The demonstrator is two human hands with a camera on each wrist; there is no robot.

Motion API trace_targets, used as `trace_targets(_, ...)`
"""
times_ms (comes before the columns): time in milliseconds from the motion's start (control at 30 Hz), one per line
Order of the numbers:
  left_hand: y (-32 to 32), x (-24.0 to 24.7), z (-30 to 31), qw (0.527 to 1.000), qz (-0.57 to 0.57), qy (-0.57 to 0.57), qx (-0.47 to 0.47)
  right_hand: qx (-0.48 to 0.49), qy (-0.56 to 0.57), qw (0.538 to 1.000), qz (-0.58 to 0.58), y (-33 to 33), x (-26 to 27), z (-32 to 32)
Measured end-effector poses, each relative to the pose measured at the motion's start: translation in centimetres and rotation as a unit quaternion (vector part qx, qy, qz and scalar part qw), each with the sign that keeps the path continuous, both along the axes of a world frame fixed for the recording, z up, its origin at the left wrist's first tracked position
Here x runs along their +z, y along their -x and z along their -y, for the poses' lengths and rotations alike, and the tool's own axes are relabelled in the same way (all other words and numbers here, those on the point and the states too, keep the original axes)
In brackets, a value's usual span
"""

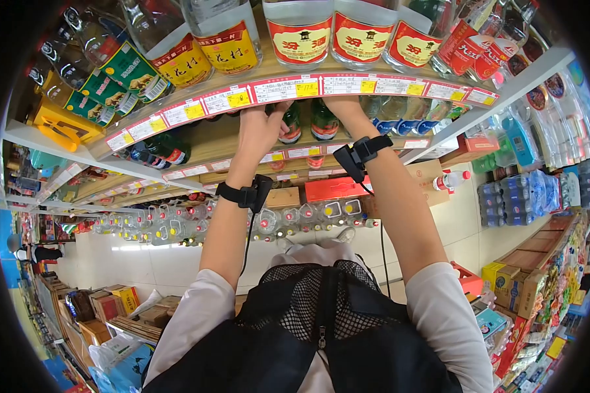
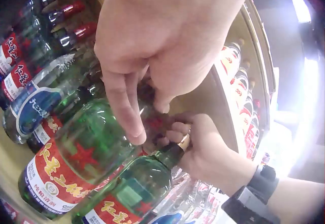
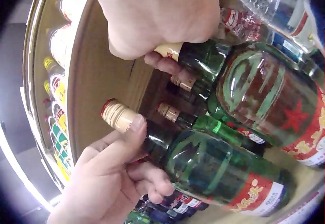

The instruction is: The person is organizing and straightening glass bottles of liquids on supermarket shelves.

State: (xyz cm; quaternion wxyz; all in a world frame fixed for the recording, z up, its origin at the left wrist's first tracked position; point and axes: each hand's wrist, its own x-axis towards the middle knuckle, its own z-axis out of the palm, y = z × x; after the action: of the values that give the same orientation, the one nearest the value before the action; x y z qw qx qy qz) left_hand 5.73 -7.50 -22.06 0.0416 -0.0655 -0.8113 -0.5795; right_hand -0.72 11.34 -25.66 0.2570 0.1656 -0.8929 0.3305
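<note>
Under the upper shelf, my left hand (image 1: 261,128) holds a green glass bottle (image 3: 223,170) by its neck, its thumb across the base of the cream cap in the right wrist view. My right hand (image 3: 162,18) grips the neck of a second green bottle (image 3: 269,94), fingers wrapped just under its cap. Both bottles stand side by side near the shelf's front edge, with red-and-white labels and a red star visible on the glass. More capped green bottles (image 3: 170,111) stand behind them. The left wrist view shows the left fingers reaching down over the neck, partly hiding it.
Large clear bottles (image 1: 299,39) line the upper shelf, above a price-tag strip (image 1: 275,89). Blue-labelled bottles (image 1: 410,114) stand to the right, dark red-capped bottles (image 2: 63,13) to the left. Big plastic jugs (image 1: 177,219) sit on the floor below.
</note>
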Motion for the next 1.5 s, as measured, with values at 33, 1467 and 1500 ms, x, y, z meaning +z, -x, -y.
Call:
trace_targets(33, 0.1, 0.0, -0.3, 1.0, -0.01, -0.004, -0.005, -0.002, 0.019, 0.999, -0.032, -0.2, 0.0, 0.2)
trace_targets(1467, 1.7, -3.7, -1.6, 0.919, -0.287, 0.232, 0.139, -0.032, -0.018, 0.999, 0.009, 0.4, -0.5, 0.6)
trace_targets(1500, 1.9, -3.9, -1.5, 0.919, -0.288, 0.232, 0.139, -0.043, -0.002, 0.999, 0.014, 0.5, -0.6, 0.6)
